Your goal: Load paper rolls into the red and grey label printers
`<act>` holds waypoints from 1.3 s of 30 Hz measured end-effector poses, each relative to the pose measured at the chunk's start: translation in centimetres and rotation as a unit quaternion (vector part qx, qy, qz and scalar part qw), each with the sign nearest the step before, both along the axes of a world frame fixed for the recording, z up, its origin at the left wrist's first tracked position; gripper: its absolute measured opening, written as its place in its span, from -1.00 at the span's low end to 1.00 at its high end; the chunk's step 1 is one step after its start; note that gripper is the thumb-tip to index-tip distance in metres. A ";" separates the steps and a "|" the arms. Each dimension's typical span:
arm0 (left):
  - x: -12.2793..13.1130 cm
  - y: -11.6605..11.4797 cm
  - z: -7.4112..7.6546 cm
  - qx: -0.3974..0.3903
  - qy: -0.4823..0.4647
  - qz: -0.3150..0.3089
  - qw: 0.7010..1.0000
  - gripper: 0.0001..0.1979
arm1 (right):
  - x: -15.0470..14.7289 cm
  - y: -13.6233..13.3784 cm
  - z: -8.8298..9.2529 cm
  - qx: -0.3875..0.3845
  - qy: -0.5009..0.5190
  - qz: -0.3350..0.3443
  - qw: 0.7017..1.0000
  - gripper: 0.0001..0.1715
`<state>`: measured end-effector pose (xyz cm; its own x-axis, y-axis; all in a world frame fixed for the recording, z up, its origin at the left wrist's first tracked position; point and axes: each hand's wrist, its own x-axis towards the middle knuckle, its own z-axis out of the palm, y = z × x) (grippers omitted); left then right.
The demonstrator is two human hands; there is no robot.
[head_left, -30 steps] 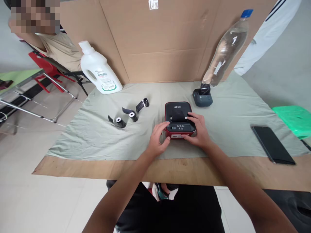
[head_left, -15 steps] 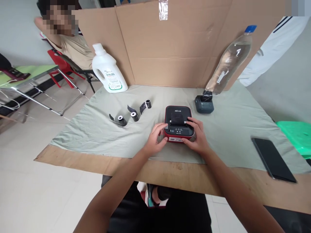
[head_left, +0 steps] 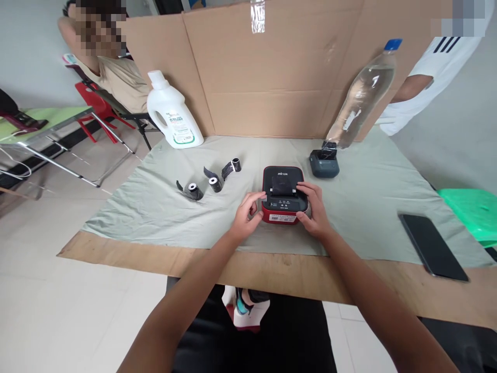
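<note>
A black label printer (head_left: 283,203) with red sides sits on the cloth in front of me, a dark strip across its top and a white sticker on its near side. My left hand (head_left: 247,214) holds its left side, fingertips at the top edge and thumb near the front corner. On the opposite side, my right hand (head_left: 313,211) grips it with fingers over the top edge and thumb at the front. Three small rolls of black labels (head_left: 195,192) lie to the left, their ends partly unrolled. A smaller grey printer (head_left: 324,167) stands behind to the right.
A clear bottle with a blue cap (head_left: 368,93) tilts behind the grey printer. At the back left is a white detergent jug (head_left: 174,116). Cardboard (head_left: 272,62) walls off the far side. A phone (head_left: 433,246) lies right. Two people are beyond the table.
The label printer is tilted or turned slightly, showing more of its near side, with both hands still on it. My right thumb has shifted right. The view has moved a little.
</note>
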<state>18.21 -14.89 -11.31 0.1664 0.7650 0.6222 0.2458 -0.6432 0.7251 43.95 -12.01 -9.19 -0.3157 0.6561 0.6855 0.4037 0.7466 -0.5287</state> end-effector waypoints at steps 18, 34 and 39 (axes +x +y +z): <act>-0.3 -0.2 0.4 0.035 0.117 0.032 0.992 -0.42 | -0.8 0.0 0.5 -0.019 0.028 -0.034 0.999 -0.48; -0.3 -0.1 -0.2 0.028 0.046 0.026 0.998 -0.39 | -1.9 8.1 8.4 -0.210 0.037 -0.131 0.968 -0.26; -0.4 0.1 -0.4 0.034 0.043 0.027 0.998 -0.39 | -2.6 10.5 9.2 -0.300 0.079 -0.153 0.938 -0.26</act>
